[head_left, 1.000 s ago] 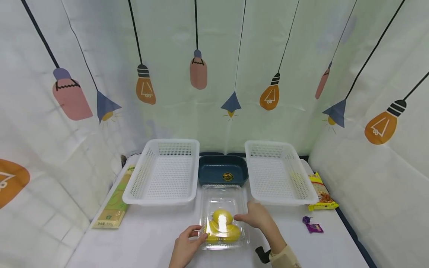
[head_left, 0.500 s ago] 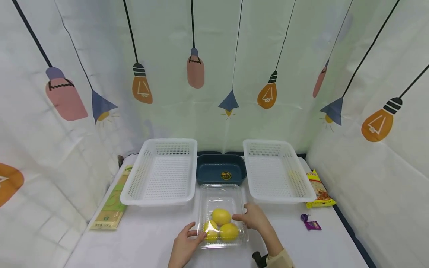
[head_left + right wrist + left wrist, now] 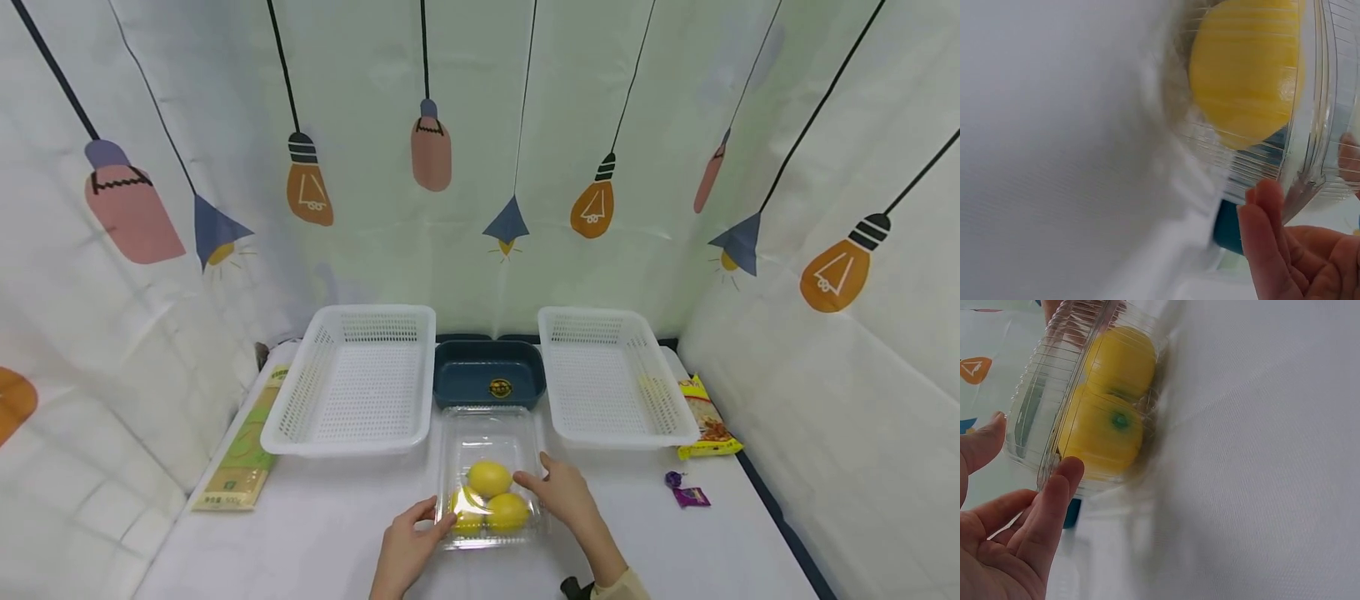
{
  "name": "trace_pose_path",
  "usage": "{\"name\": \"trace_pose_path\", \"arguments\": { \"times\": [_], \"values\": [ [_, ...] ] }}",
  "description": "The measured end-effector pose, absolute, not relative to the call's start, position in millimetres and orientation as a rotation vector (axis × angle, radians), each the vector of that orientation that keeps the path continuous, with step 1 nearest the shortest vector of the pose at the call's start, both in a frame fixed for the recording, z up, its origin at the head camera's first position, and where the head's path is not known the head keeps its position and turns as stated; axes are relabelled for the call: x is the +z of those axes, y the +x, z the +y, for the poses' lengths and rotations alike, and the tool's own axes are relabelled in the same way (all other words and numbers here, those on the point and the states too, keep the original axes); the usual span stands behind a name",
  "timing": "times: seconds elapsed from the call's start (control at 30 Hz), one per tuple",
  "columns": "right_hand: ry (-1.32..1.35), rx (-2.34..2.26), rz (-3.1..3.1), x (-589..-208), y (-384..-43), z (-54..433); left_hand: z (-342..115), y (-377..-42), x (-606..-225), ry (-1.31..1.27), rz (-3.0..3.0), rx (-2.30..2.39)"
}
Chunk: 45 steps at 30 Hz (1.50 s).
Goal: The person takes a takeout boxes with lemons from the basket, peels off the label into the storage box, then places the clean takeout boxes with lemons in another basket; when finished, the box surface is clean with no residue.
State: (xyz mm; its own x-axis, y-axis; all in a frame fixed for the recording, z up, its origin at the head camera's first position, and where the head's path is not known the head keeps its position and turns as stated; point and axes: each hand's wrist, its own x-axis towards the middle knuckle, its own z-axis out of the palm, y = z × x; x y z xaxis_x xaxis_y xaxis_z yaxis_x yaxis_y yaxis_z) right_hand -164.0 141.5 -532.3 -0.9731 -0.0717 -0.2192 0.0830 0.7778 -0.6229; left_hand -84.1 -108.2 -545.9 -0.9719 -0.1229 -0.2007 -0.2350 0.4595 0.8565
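A clear plastic clamshell box (image 3: 491, 429) lies on the white table in front of the person, its lid down. Several lemons are inside: one lemon (image 3: 489, 479) sits behind two nearer the front, and a green stem-end shows on a lemon (image 3: 1100, 428) in the left wrist view. My left hand (image 3: 408, 542) holds the box's front left side, thumb by the lid and fingertips at the rim. Along the right side my right hand (image 3: 566, 496) holds it likewise, thumb over the lid and fingers (image 3: 1260, 231) against the rim.
Behind the box stands a dark blue dish (image 3: 489, 367), between a left white basket (image 3: 352, 383) and a right white basket (image 3: 607, 379). A green-and-tan packet (image 3: 240, 467) lies far left. Right are a yellow snack bag (image 3: 708, 425) and small purple wrapped sweets (image 3: 690, 497).
The head view has shifted slightly, so everything sits a little further left and up. Both hands stay at the box's sides. Glare on the lid has lessened, and the lemons show as separate shapes.
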Motion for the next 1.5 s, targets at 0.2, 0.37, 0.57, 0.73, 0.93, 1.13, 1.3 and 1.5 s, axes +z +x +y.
{"name": "trace_pose_path", "arguments": {
  "times": [0.2,0.37,0.57,0.73,0.93,1.13,1.3,1.5],
  "values": [
    [-0.066,-1.009,2.77,-529.0,-159.5,141.1,-110.6,-82.4,-544.0,-0.286,2.575,1.582],
    [-0.095,-1.017,2.789,-522.1,-153.5,138.9,-111.5,-79.6,-541.2,-0.301,2.556,1.598],
    [-0.092,-1.024,2.828,-506.5,-147.1,139.1,-110.1,-78.0,-526.7,-0.291,2.548,1.63],
    [-0.092,-1.019,2.885,-493.5,-144.8,140.4,-108.9,-76.2,-508.3,-0.291,2.566,1.647],
    [-0.115,-1.074,2.92,-481.1,-144.0,139.5,-110.4,-74.1,-489.6,-0.312,2.59,1.672],
    [-0.122,-1.171,2.892,-466.2,-142.0,140.0,-112.7,-76.4,-474.9,-0.304,2.639,1.682],
    [-0.126,-1.413,2.741,-457.2,-140.9,139.6,-119.0,-79.1,-463.1,-0.308,2.692,1.679],
    [-0.23,-1.641,2.521,-447.2,-141.9,135.2,-130.8,-85.1,-447.7,-0.321,2.783,1.65]
  ]
}}
